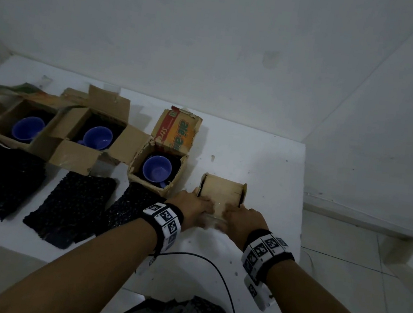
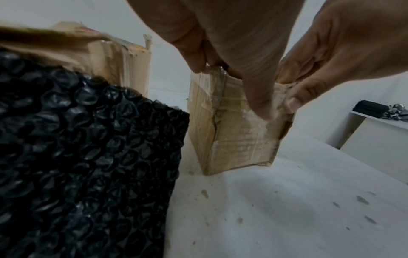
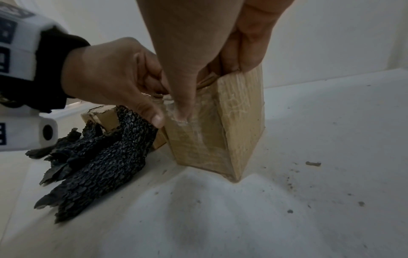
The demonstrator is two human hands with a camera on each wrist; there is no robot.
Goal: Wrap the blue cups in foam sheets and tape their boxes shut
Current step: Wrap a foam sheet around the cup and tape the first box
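both my hands sit on the closed box [image 1: 222, 194], near the table's [image 1: 272, 170] right front corner. my left hand [image 1: 191, 203] curls over its near top edge, thumb pressing clear tape down the front face; my right hand [image 1: 243, 217] does the same beside it. the risk, i think, is the tape wrinkling or lifting if i rub unevenly, or the light box sliding toward the nearby right edge under my push. the nearest open box [image 1: 157, 173], with its blue cup [image 1: 156, 168] unwrapped, stands just left, and a black foam sheet [image 1: 125, 208] lies under my left wrist. free room lies behind the box.
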